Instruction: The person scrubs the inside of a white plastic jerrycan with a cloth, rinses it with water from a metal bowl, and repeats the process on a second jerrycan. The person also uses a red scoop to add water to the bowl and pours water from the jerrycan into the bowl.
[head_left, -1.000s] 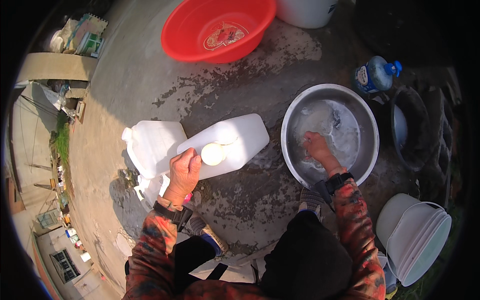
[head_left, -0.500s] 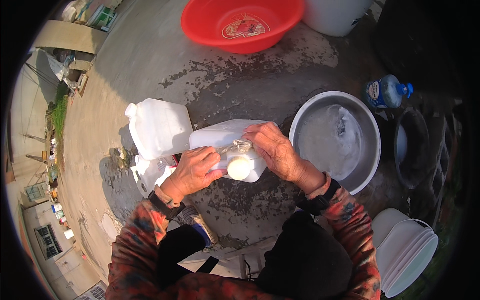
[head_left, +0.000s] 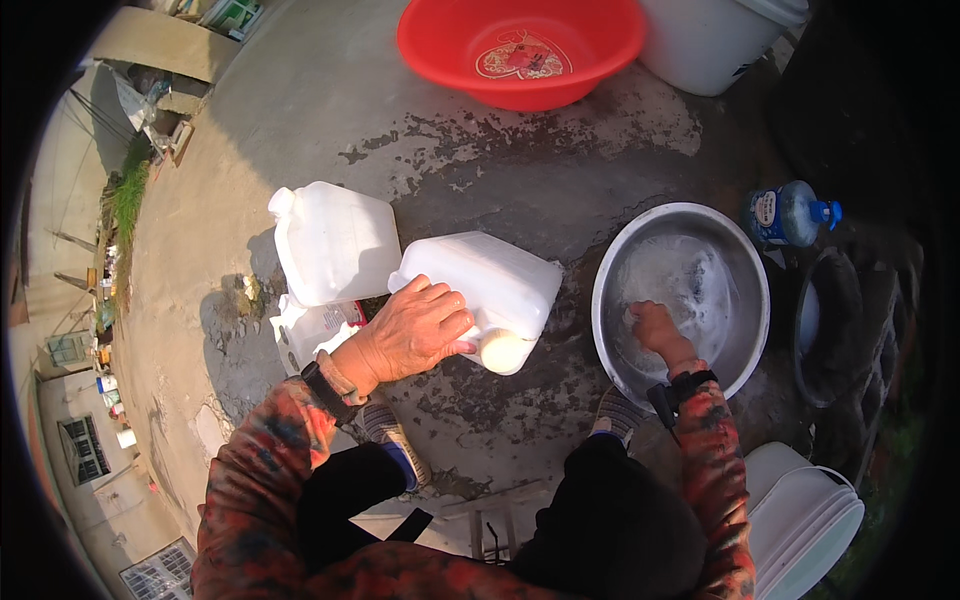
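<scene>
Left hand (head_left: pixel 415 335) pressing flat, fingers spread, steadying the tipped white plastic jug (head_left: pixel 490 285) by its capped mouth; right hand (head_left: pixel 655 330) dipped in the water-filled round steel basin (head_left: pixel 610 300), fingers curled, on what — cannot tell.

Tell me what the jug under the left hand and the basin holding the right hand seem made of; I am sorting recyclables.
The jug looks like matte, translucent white plastic: milky, with soft moulded corners. The basin looks like bare metal, perhaps steel: grey with a shiny rim.
</scene>
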